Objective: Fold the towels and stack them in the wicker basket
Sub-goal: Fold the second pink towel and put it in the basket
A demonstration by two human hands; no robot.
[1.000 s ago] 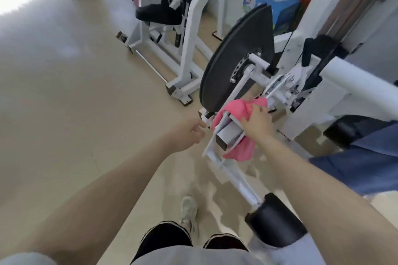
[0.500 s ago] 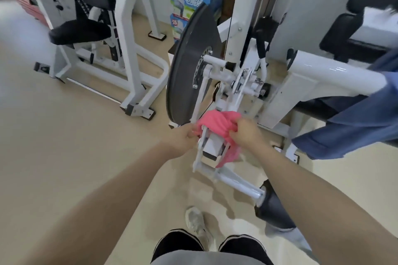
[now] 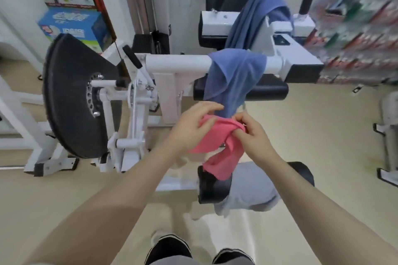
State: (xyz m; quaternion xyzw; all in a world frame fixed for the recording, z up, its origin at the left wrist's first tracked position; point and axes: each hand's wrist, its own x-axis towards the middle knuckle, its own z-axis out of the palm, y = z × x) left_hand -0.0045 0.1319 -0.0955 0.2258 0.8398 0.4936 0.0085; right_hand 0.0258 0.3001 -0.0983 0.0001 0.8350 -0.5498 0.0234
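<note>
A pink towel (image 3: 217, 144) hangs bunched between my two hands in front of a white gym machine. My left hand (image 3: 191, 125) holds its upper left part, fingers reaching over the top. My right hand (image 3: 252, 133) pinches its upper right edge. A blue towel (image 3: 232, 79) is draped over the machine's white bar (image 3: 176, 63) just above my hands, its lower tip touching them. A second blue towel (image 3: 256, 13) hangs over the seat back behind. A pale grey towel (image 3: 249, 189) lies on the black roller pad below. No wicker basket is in view.
A large black weight plate (image 3: 73, 92) stands at the left on the machine. Cardboard boxes (image 3: 73, 26) are stacked at the back left. Another white frame (image 3: 387, 135) stands at the right edge. Beige floor (image 3: 64, 200) spreads around my feet.
The pink towel has come off the machine's lower frame and is now held up in both hands. My view has swung right, bringing the blue towels into sight.
</note>
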